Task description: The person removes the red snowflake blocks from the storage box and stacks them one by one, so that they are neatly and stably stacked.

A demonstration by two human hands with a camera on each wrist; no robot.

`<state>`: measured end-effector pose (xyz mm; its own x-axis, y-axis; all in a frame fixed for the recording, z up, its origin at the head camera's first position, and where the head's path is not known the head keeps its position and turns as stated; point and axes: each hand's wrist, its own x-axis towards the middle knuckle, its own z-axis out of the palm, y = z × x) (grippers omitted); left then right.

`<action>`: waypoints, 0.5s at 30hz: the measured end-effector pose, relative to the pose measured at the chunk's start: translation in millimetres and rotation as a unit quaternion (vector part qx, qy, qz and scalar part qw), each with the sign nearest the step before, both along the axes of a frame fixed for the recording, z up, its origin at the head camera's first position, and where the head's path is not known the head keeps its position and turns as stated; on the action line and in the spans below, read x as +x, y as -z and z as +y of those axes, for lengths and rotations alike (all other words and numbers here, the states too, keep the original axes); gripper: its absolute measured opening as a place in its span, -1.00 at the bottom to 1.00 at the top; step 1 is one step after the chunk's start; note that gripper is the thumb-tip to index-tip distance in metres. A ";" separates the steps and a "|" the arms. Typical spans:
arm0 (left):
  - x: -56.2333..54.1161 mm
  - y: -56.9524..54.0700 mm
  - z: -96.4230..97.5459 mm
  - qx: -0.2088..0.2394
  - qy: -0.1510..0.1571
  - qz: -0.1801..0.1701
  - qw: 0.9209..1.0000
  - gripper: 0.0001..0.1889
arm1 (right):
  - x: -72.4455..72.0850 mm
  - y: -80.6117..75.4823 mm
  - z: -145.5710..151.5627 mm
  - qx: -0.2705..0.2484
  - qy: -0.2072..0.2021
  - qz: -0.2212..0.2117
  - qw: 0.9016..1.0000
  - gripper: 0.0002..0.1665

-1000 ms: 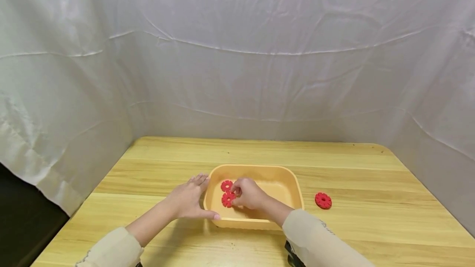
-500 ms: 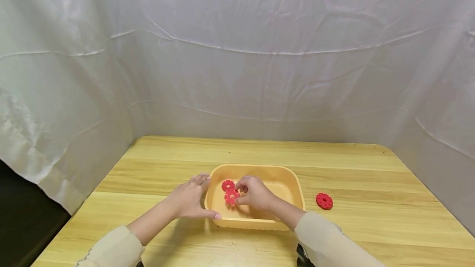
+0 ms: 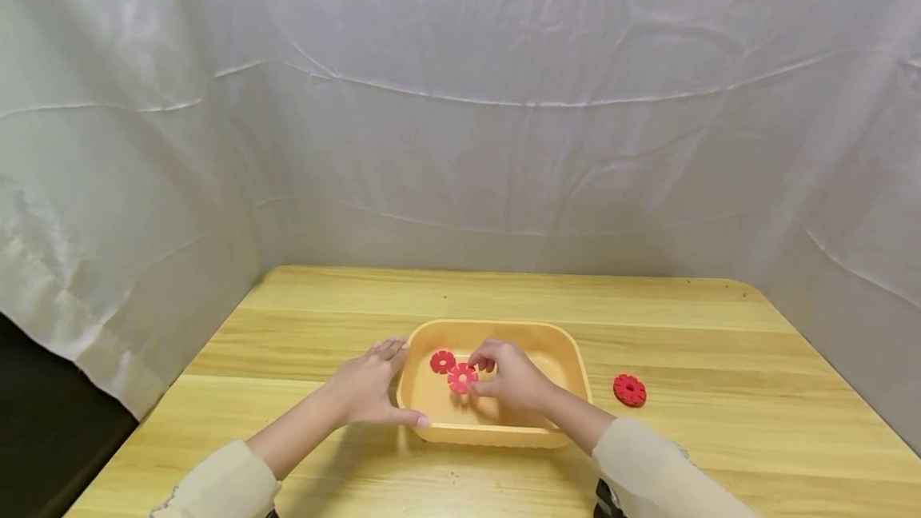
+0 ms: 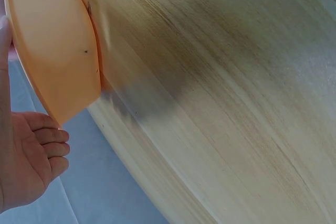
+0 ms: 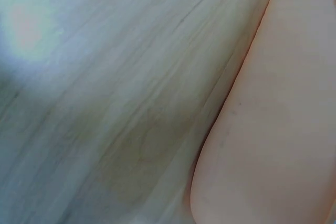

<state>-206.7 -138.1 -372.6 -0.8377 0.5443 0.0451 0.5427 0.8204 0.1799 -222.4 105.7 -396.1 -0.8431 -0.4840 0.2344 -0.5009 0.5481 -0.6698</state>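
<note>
My right hand [image 3: 514, 376] pinches the edge of a red notched plastic disc [image 3: 462, 378] with a centre hole, raised a little over the floor of a yellow-orange plastic basin [image 3: 496, 436]. Another red notched disc [image 3: 442, 361] lies in the basin to its left. Spread across the basin's left end, my left hand [image 3: 367, 384] touches the rim, its thumb along the near edge. The left wrist view shows that hand [image 4: 34, 158] against the basin's corner. Only the basin's outer wall [image 5: 273, 108] and the table appear in the right wrist view; the right hand is out of it.
Several red notched discs, apparently stacked [image 3: 629, 390], lie on the wooden table [image 3: 345, 454] right of the basin. White cloth [image 3: 504, 158] hangs behind the table and on both sides.
My right hand has drawn the pinched disc rightward and slightly up, away from the other disc in the basin. My left hand stays on the rim.
</note>
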 end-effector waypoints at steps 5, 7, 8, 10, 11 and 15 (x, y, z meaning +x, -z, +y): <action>-0.1 0.9 -0.1 -0.004 -0.002 -0.001 1.000 0.16 | 4.5 0.1 4.0 0.002 -0.006 0.015 1.000 -0.79; -0.4 1.1 0.0 -0.004 -0.005 -0.003 1.000 0.16 | 7.9 -0.8 4.8 0.001 -0.007 0.014 1.000 -0.79; -0.4 1.2 0.0 -0.005 -0.006 -0.003 1.000 0.16 | 9.8 -1.4 5.1 -0.001 -0.008 0.014 1.000 -0.79; -0.5 1.1 0.0 -0.004 -0.006 -0.003 1.000 0.16 | 13.0 -2.6 5.5 -0.002 -0.007 0.011 1.000 -0.78; -0.5 1.2 0.0 -0.004 -0.005 -0.002 1.000 0.16 | 14.4 -3.1 5.7 -0.002 -0.007 0.011 1.000 -0.78; 0.0 1.0 -0.2 -0.005 -0.002 0.001 1.000 0.16 | 18.0 -3.8 7.4 0.000 -0.006 0.020 1.000 -0.76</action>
<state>-206.7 -138.3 -373.6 -0.8397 0.5414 0.0420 0.5400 0.8244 0.1699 -204.4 113.1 -392.3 -0.8269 -0.4943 0.2680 -0.5340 0.5413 -0.6495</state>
